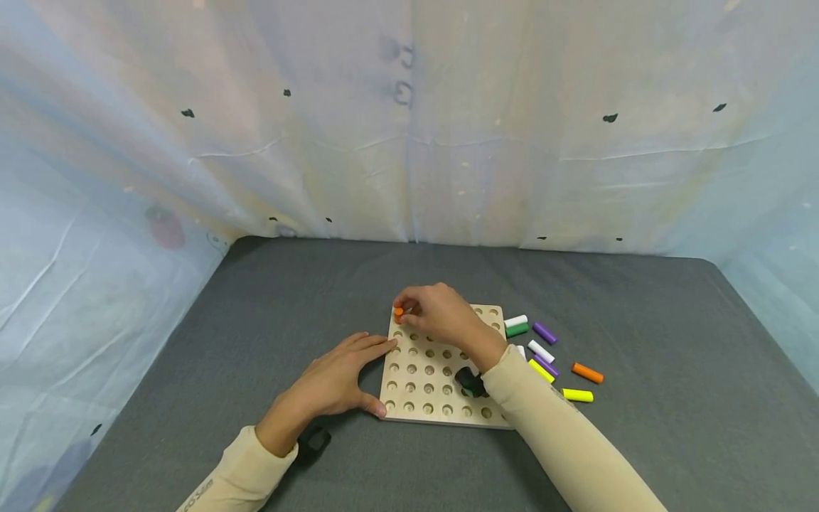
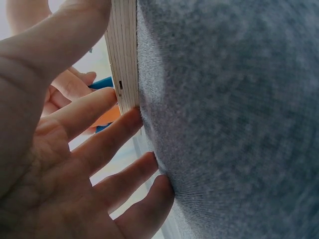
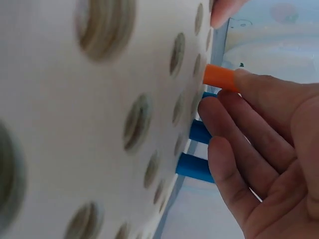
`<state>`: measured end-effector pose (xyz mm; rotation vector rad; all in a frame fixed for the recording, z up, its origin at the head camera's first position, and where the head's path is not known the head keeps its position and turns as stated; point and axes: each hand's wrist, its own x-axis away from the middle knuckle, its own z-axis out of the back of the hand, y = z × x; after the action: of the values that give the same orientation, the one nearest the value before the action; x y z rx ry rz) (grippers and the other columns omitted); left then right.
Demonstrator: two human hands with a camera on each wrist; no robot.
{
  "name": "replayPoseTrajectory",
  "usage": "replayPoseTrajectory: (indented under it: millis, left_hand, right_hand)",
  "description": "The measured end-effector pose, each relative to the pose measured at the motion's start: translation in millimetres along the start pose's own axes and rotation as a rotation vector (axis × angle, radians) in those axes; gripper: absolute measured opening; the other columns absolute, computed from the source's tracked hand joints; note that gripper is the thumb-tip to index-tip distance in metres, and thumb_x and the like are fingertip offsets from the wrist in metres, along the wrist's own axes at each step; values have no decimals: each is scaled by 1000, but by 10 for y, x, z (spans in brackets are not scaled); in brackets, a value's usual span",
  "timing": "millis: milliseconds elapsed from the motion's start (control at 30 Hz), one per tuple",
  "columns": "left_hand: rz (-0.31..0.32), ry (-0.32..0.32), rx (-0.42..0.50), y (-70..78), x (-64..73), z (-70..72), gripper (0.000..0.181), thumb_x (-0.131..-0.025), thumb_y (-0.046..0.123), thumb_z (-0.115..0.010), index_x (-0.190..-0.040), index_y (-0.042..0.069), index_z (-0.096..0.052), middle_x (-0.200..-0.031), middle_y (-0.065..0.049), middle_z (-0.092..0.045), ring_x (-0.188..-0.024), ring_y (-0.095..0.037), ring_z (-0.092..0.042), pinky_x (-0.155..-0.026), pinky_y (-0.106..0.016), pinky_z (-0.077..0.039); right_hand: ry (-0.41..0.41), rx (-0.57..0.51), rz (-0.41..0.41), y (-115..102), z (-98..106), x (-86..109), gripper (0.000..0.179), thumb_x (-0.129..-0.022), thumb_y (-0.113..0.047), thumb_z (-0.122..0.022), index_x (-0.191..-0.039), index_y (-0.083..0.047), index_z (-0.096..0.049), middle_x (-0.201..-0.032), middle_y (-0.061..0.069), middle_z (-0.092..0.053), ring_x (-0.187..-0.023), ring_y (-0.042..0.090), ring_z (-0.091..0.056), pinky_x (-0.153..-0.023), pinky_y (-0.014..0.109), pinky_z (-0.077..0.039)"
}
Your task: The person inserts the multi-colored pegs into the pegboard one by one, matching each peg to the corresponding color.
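Observation:
A pale wooden board (image 1: 421, 379) with rows of round holes lies flat on the grey cloth. At its far left corner my right hand (image 1: 441, 313) pinches an orange peg (image 3: 219, 76) upright between thumb and fingers. Whether the peg sits in a hole cannot be told. Several blue pegs (image 3: 194, 166) stand in the board beside it, close to my right fingers; in the head view that hand hides them. My left hand (image 1: 335, 377) is spread along the board's left side. Its thumb touches the near left corner, and its fingertips rest against the layered edge (image 2: 124, 59).
Loose pegs lie right of the board: a green peg (image 1: 517, 330), white pegs (image 1: 541, 351), purple pegs (image 1: 544, 333), yellow pegs (image 1: 577, 395) and an orange peg (image 1: 587, 372). My right forearm crosses the board's right part. A pale curtain (image 1: 473, 163) hangs behind the table.

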<state>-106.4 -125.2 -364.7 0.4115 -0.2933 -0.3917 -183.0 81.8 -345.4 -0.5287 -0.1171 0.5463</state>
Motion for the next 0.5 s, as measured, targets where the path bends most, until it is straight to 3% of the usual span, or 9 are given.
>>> replayPoseTrajectory:
  millis: [267, 500]
  left_hand:
    - [5, -13, -6, 13, -20, 5, 101, -62, 50, -90, -151, 30, -44, -157, 3, -42, -149, -27, -32, -101, -65, -42]
    - [7, -9, -19, 9, -31, 8, 102, -62, 51, -89, -151, 31, -44, -156, 3, -42, -148, -26, -33, -100, -65, -43]
  right_hand:
    - [53, -47, 25, 59, 177, 255, 28, -95, -22, -68, -122, -15, -69, -115, 1, -73, -101, 17, -70, -86, 38, -56]
    - [111, -46, 6, 251, 324, 626, 27, -95, -22, -69, -121, -16, -70, -115, -2, -73, -99, 14, -70, -83, 37, -56]
